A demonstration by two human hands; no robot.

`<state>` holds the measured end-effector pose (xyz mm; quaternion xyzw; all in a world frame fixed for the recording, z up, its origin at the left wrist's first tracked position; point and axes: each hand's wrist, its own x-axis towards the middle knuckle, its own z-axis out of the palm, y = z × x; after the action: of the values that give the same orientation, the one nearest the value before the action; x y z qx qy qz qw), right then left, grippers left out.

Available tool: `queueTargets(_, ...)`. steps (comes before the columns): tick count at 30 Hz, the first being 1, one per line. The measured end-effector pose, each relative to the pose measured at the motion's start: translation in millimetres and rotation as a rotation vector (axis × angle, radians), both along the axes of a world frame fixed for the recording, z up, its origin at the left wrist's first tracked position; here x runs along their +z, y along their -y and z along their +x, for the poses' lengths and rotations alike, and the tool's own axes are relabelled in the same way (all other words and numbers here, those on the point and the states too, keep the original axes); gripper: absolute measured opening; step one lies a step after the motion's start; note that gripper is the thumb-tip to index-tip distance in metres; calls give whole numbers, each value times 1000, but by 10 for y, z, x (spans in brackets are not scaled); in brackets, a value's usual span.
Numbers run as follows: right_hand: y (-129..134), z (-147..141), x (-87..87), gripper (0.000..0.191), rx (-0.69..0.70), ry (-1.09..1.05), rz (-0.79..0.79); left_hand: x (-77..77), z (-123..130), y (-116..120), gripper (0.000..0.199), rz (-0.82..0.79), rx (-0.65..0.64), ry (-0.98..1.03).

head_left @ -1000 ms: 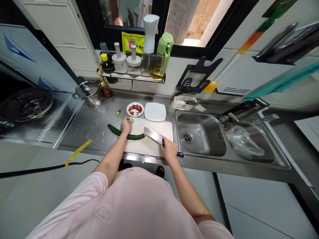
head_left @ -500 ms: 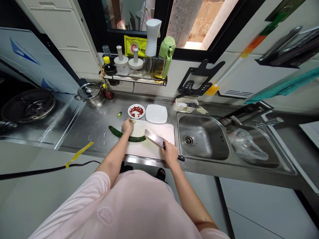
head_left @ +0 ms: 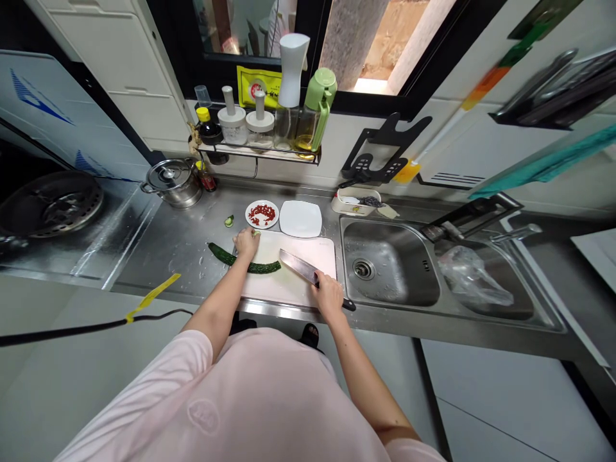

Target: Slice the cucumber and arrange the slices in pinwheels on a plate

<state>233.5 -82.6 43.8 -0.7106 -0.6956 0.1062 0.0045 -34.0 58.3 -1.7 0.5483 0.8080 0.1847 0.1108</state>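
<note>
A long green cucumber (head_left: 262, 267) lies across the white cutting board (head_left: 298, 294), its left end over the steel counter. My right hand (head_left: 329, 294) is wrapped round the black handle of a kitchen knife (head_left: 299, 265). The blade rests low over the board, its tip close to the cucumber's right end. Beyond the cucumber, at the board's far left corner, my left hand (head_left: 247, 242) has its fingers closed on a small pale green cucumber piece (head_left: 256, 233), mostly hidden by them. Another cut cucumber end (head_left: 228, 221) lies on the counter farther left.
Behind the board stand a plate of chopped red pieces (head_left: 262, 224) and a white square plate (head_left: 301, 230). A steel pot (head_left: 173, 185) is at the back left, a wok (head_left: 51, 204) farther left. The sink (head_left: 392, 296) adjoins on the right. A shelf (head_left: 257, 151) holds bottles and jars.
My left fingers have moved slightly right and closed over the small cucumber piece, which showed beside them before. The right hand and knife stay in place. The view has shifted slightly.
</note>
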Motion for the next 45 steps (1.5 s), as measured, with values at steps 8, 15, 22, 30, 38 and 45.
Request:
queueTargets(8,12,11,-25,37,-7,4,3,-7,16,-3,20,-23,-9,-5)
queueTargets(15,13,5,-22,38,-17,-11,-7,106,32,15,21,-51,24,59)
queueTargets(22,-6,11,-20,37,-39,-38,-19,175,65,150,20,41,22,127)
queueTargets(30,-32,5,-55,29,-112,-177,-40,218,166,601,22,123,-119,205)
queueTargets(38,-110,-98,-58,35,-154,-301,-139,180,214,968,22,165,-352,175)
queueTargets(45,-100,-281,33,30,-2,-337,-148,155,217,1052,20,138,-491,129)
